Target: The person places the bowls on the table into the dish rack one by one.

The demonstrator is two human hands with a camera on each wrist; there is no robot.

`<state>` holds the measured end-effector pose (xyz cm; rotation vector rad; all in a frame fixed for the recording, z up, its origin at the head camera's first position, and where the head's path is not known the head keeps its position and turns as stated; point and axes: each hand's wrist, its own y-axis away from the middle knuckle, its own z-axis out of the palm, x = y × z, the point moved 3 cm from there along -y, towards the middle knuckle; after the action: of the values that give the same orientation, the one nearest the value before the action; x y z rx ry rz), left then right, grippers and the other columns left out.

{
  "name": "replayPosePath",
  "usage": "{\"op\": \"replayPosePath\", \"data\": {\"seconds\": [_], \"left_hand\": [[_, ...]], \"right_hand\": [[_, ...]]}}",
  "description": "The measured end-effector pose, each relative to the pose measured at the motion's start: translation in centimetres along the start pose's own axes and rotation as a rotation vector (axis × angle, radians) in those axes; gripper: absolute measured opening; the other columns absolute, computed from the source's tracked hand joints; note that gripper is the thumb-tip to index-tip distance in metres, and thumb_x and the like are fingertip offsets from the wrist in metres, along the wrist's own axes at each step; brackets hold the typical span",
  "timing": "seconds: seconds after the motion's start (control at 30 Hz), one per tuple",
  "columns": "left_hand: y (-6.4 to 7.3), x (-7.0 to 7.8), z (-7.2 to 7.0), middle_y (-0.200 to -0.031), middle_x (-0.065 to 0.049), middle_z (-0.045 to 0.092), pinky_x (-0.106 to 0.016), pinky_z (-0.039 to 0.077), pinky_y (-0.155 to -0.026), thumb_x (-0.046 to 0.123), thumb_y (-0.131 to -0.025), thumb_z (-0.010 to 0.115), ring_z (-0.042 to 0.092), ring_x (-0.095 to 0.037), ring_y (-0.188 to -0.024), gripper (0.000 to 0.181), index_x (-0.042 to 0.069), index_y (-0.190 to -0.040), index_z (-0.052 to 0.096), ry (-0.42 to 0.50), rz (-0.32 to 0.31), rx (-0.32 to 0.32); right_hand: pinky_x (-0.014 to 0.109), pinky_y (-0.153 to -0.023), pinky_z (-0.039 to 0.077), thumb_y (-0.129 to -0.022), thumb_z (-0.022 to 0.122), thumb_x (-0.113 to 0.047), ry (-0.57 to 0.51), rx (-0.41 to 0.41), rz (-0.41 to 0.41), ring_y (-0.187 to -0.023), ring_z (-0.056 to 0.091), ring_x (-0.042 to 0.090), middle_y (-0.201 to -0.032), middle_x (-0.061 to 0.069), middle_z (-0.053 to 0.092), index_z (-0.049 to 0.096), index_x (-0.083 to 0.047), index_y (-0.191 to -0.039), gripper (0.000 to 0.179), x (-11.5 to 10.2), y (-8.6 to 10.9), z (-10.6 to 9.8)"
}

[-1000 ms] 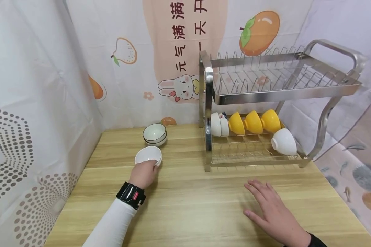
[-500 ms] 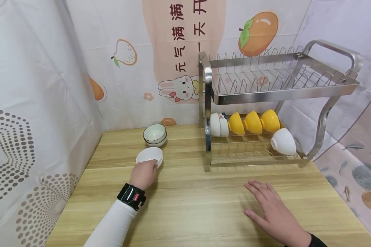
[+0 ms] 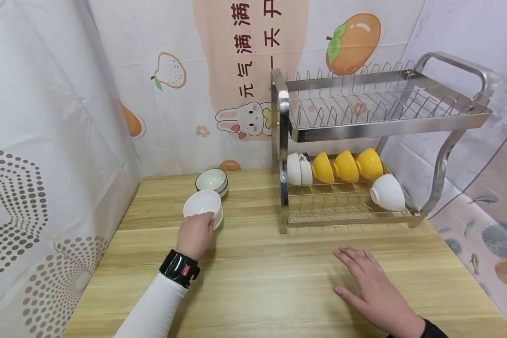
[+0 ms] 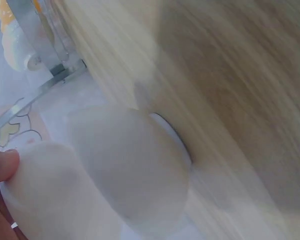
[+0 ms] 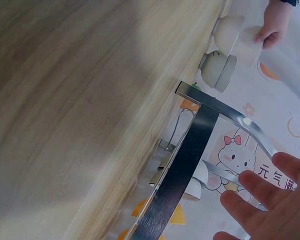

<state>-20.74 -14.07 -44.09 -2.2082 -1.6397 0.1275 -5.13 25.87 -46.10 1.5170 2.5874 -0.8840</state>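
Note:
My left hand [image 3: 195, 236] pinches a white bowl [image 3: 203, 202] by its near rim, thumb and fingers on either side of the wall. Below it a second white bowl [image 3: 218, 221] stands on the table; in the left wrist view the held bowl [image 4: 55, 195] sits tilted out of the lower bowl [image 4: 135, 170]. Just behind are two stacked pale bowls [image 3: 211, 180], the top one dark-rimmed. On the right, my right hand [image 3: 373, 293] is held over the table with fingers extended, holding nothing, in front of the dish rack [image 3: 355, 219].
The two-tier steel rack bears several bowls on its lower tier: white ones [image 3: 295, 170] at the left, yellow bowls [image 3: 345, 166] along the back, and a larger white bowl [image 3: 387, 192] at the right. Wire slots [image 3: 350, 110] fill its upper tier. Printed curtains [image 3: 173, 126] surround the wooden table [image 3: 253, 281].
The left hand has raised the upper white bowl out of the one beneath, which now shows below it. The right hand has stayed where it was.

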Motion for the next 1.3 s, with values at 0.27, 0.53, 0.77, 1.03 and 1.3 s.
{"op": "replayPosePath", "data": {"seconds": [0.27, 0.53, 0.77, 1.03, 1.3], "left_hand": [[1.1, 3.8, -0.7, -0.085, 0.0, 0.071, -0.042, 0.047, -0.075, 0.009, -0.092, 0.063, 0.065, -0.024, -0.079, 0.009, 0.014, -0.086, 0.068, 0.015, 0.214, 0.006], [3.7, 9.7, -0.3, -0.099, 0.01, 0.071, -0.032, 0.047, -0.089, 0.014, -0.092, 0.064, 0.063, -0.012, -0.093, 0.014, 0.02, -0.102, 0.072, 0.03, 0.596, -0.087], [6.0, 14.6, -0.1, -0.098, 0.017, 0.068, -0.025, 0.045, -0.088, 0.026, -0.093, 0.066, 0.059, -0.006, -0.093, 0.01, 0.026, -0.102, 0.07, -0.019, 0.891, -0.134], [7.5, 17.2, -0.2, -0.102, 0.022, 0.068, -0.02, 0.042, -0.09, 0.028, -0.096, 0.062, 0.057, -0.002, -0.095, 0.009, 0.03, -0.102, 0.068, -0.044, 1.036, -0.172], [7.8, 18.0, -0.5, -0.102, 0.023, 0.067, -0.018, 0.04, -0.088, 0.028, -0.098, 0.06, 0.055, 0.0, -0.093, 0.01, 0.031, -0.102, 0.068, -0.037, 1.052, -0.186]], "right_hand": [[0.03, -0.121, 0.004, -0.08, 0.081, -0.033, -0.016, -0.017, -0.019, -0.128, 0.045, 0.027, -0.139, 0.009, 0.052, 0.051, -0.009, -0.142, 0.073, -0.1, -0.3, 0.3], [0.021, -0.118, 0.006, -0.079, 0.083, -0.035, -0.022, -0.079, -0.054, -0.131, 0.044, 0.025, -0.14, 0.007, 0.052, 0.053, -0.014, -0.141, 0.072, -1.1, -1.1, 0.5], [0.021, -0.117, 0.014, -0.084, 0.075, -0.048, -0.052, -0.051, -0.209, -0.13, 0.045, 0.027, -0.14, 0.007, 0.052, 0.056, -0.012, -0.138, 0.068, -2.5, -2.3, 0.4], [0.029, -0.118, 0.021, -0.101, 0.047, -0.041, -0.06, -0.028, -0.464, -0.123, 0.053, 0.026, -0.131, 0.006, 0.06, 0.063, -0.015, -0.123, 0.038, -4.3, -2.9, 0.8], [0.033, -0.098, 0.045, -0.104, 0.038, -0.021, -0.118, -0.006, -0.588, -0.094, 0.056, 0.011, -0.097, -0.011, 0.058, 0.066, -0.02, -0.099, 0.029, -4.8, -2.8, 1.6]]}}
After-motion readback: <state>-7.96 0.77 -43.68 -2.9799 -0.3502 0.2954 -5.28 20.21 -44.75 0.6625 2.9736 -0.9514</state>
